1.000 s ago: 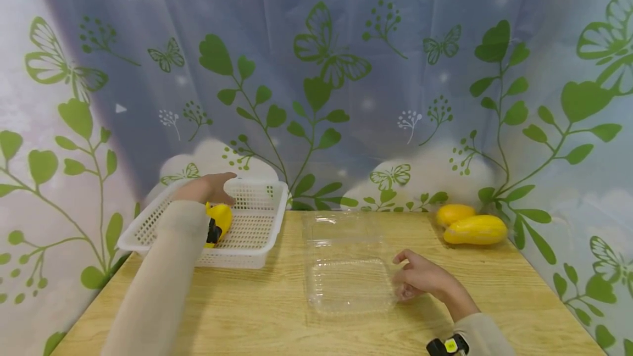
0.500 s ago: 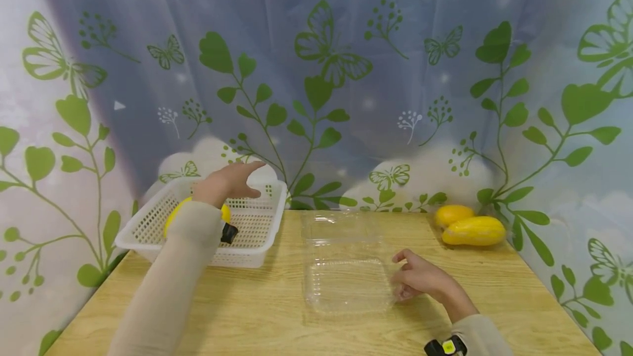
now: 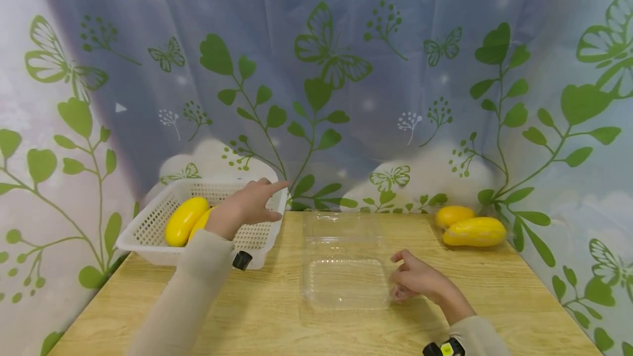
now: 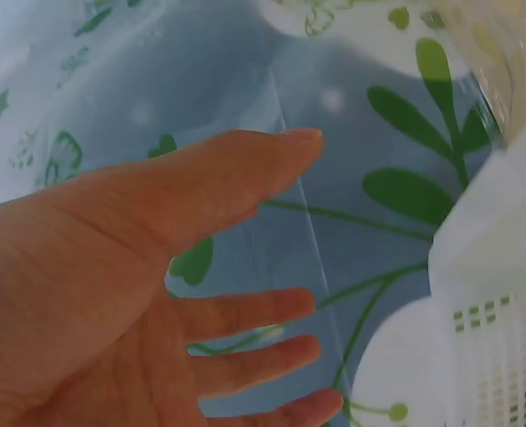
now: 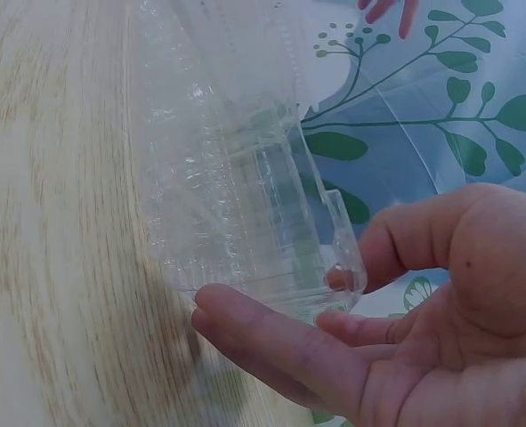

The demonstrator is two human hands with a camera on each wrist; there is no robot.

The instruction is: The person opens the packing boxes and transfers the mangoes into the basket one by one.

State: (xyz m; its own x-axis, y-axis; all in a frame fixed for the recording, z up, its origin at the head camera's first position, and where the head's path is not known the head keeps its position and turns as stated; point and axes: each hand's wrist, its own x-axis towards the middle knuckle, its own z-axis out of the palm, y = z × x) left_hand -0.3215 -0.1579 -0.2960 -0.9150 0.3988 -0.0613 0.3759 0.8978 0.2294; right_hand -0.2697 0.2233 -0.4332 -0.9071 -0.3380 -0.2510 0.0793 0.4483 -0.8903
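Note:
My left hand [image 3: 249,206] hovers over the right part of a white plastic basket [image 3: 143,250], fingers spread and thumb apart. Nothing lies in its grasp in the left wrist view, where the palm and fingers [image 4: 254,307] show bare. Inside the basket are two yellow oblong fruits [image 3: 185,222], one partly covered by the left wrist. At the table's middle sits a clear plastic clamshell container [image 3: 346,285], its lid [image 3: 341,228] folded back behind. My right hand [image 3: 419,280] pinches the container's right rim between thumb and fingers, as the right wrist view [image 5: 334,294] shows.
Two more yellow oblong fruits [image 3: 472,229] lie together at the table's back right corner, seemingly in clear wrap. The wooden table [image 3: 277,312] meets a patterned curtain [image 3: 386,142] at its back edge.
My left hand has moved right and slightly down across the basket, still without anything in it. More of the yellow fruits has come into sight. My right hand has stayed at the container.

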